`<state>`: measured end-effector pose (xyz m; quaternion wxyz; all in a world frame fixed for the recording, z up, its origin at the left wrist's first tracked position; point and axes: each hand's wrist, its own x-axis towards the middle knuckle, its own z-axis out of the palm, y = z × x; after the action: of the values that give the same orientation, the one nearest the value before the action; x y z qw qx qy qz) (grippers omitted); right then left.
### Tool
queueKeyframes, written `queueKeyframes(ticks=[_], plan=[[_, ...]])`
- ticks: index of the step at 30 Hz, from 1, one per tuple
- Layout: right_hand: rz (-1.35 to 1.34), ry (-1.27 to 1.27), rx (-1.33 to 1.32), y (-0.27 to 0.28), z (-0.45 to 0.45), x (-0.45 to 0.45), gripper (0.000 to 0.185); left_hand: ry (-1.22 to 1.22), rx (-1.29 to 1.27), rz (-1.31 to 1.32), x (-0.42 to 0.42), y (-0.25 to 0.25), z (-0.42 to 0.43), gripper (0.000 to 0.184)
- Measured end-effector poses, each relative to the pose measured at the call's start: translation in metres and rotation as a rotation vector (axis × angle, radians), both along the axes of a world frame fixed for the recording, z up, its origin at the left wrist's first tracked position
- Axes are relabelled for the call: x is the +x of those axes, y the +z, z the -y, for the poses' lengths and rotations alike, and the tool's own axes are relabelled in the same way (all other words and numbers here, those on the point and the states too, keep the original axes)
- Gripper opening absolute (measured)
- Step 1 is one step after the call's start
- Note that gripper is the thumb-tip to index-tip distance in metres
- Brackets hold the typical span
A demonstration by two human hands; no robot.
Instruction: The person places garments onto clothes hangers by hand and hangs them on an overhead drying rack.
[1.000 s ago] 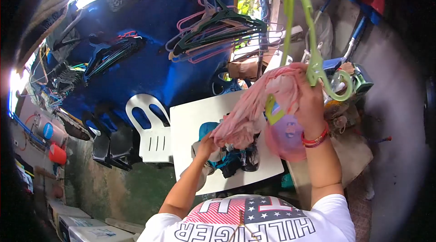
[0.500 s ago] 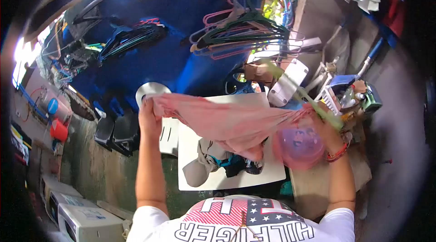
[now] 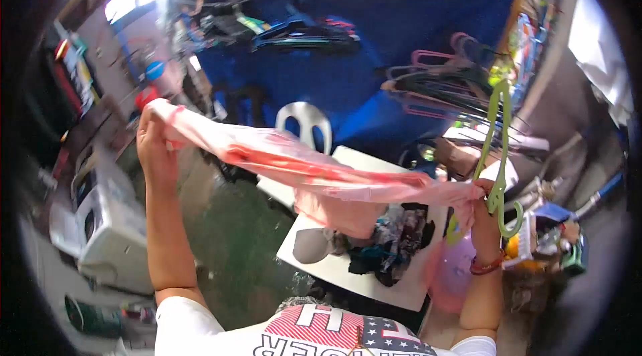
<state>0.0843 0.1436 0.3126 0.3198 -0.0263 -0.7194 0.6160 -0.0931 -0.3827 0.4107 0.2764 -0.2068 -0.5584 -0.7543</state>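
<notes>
A pink garment [image 3: 287, 162] is stretched across the view between my hands, blurred by motion. My left hand [image 3: 155, 135] is closed on one end of it, raised at the far left. At the right, my right hand [image 3: 484, 199] grips the other end together with a light green clothes hanger [image 3: 498, 142], whose hook points down. Below the garment, a white table [image 3: 394, 292] bears dark patterned clothes [image 3: 398, 242] and a grey piece of clothing [image 3: 311, 246]. The garment's middle hangs over part of these clothes.
A pink translucent basin [image 3: 448, 272] stands by the table's right side. A white plastic chair [image 3: 304, 119] is behind the table. More hangers [image 3: 441, 82] hang before a blue sheet [image 3: 381, 8]. A white washing machine [image 3: 117, 235] stands at left; a crate of items [image 3: 531, 239] at right.
My left hand has moved left and up, pulling the pink garment wider. The head view has swung left. The green hanger now hangs more upright at my right hand.
</notes>
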Motion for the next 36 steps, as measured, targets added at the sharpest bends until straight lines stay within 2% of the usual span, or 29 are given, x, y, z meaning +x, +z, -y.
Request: queueKeyframes(ticks=[1, 4, 6, 9, 10, 12, 13, 14, 15, 16, 18, 19, 20, 21, 24, 25, 26, 27, 28, 30, 31, 32, 33, 34, 36], plan=[[-0.028, 0.005, -0.03, -0.008, 0.009, -0.019, 0.017, 0.006, -0.151, 0.081, 0.009, 0.0, 0.017, 0.023], [-0.063, 0.162, -0.274, -0.008, 0.047, -0.064, 0.017, 0.103, -0.202, 0.162, 0.071, 0.012, 0.022, 0.021], [-0.091, 0.279, -0.441, -0.004, 0.074, -0.082, 0.018, 0.016, -0.35, 0.131, 0.114, 0.022, 0.054, 0.022], [-0.138, 0.533, -0.588, 0.014, 0.121, -0.094, 0.017, 0.083, -0.467, 0.191, 0.196, 0.039, 0.074, 0.029], [-0.138, 0.596, -0.618, 0.022, 0.143, -0.094, 0.016, 0.041, -0.314, 0.106, 0.22, 0.027, 0.094, 0.028], [-0.131, 0.718, -0.674, 0.034, 0.196, -0.089, 0.015, -0.452, 0.026, -0.281, 0.257, -0.003, 0.138, 0.028], [-0.124, 0.808, -0.697, 0.039, 0.224, -0.085, 0.016, -1.218, -0.453, -0.485, 0.233, 0.032, 0.138, 0.028], [-0.099, 0.863, -0.748, 0.037, 0.252, -0.082, 0.018, -1.534, -0.323, -0.616, 0.223, 0.031, 0.107, 0.021], [-0.067, 0.936, -0.745, 0.041, 0.285, -0.078, 0.019, -1.141, 0.213, -0.586, 0.254, -0.03, 0.118, 0.03], [-0.036, 1.008, -0.743, 0.044, 0.319, -0.074, 0.02, -1.14, 0.199, -0.355, 0.233, -0.065, 0.136, 0.035], [0.009, 1.188, -0.713, 0.048, 0.389, -0.068, 0.02, -0.588, -0.023, 0.283, 0.219, -0.089, 0.097, 0.057], [0.091, 1.213, -0.637, 0.046, 0.421, -0.072, 0.021, -0.736, -0.046, 0.394, 0.216, -0.114, 0.101, 0.074], [0.087, 1.277, -0.597, 0.045, 0.452, -0.071, 0.021, -0.679, 0.211, 0.441, 0.228, -0.109, 0.087, 0.081], [0.12, 1.24, -0.436, 0.038, 0.481, -0.075, 0.021, -0.692, 0.175, 0.437, 0.229, -0.114, 0.107, 0.069], [0.151, 1.253, 0.019, 0.014, 0.544, -0.082, 0.027, -0.29, 0.21, 0.416, 0.227, -0.114, 0.169, 0.053], [0.049, 1.227, 0.095, 0.0, 0.561, -0.084, 0.028, -0.228, 0.376, 0.409, 0.223, -0.118, 0.19, 0.04], [-0.058, 1.203, 0.164, -0.015, 0.577, -0.086, 0.029, -0.039, 0.444, 0.447, 0.223, -0.119, 0.208, 0.032], [-0.078, 1.203, 0.053, -0.041, 0.591, -0.091, 0.03, 0.07, 0.488, 0.409, 0.226, -0.124, 0.225, 0.029], [-0.157, 1.092, 0.232, -0.049, 0.597, -0.088, 0.027, 0.172, 0.525, 0.368, 0.227, -0.129, 0.239, 0.027], [0.003, 1.099, -0.118, -0.073, 0.621, -0.065, 0.021, 0.375, 0.55, 0.322, 0.225, -0.139, 0.256, 0.026], [0.095, 1.174, -0.388, -0.08, 0.636, -0.046, 0.018, 0.38, 0.598, 0.294, 0.223, -0.15, 0.264, 0.028], [0.216, 1.139, -0.092, -0.09, 0.64, -0.026, 0.022, 0.418, 0.628, 0.244, 0.22, -0.156, 0.268, 0.027], [0.218, 1.296, -0.145, -0.096, 0.647, -0.003, 0.021, 0.405, 0.673, 0.183, 0.219, -0.153, 0.269, 0.028], [0.203, 1.347, 0.08, -0.097, 0.651, 0.02, 0.021, 0.393, 0.719, 0.118, 0.218, -0.151, 0.269, 0.029], [0.351, 1.506, 0.043, -0.111, 0.666, 0.044, 0.023, 0.355, 0.823, 0.007, 0.213, -0.156, 0.275, 0.043]])
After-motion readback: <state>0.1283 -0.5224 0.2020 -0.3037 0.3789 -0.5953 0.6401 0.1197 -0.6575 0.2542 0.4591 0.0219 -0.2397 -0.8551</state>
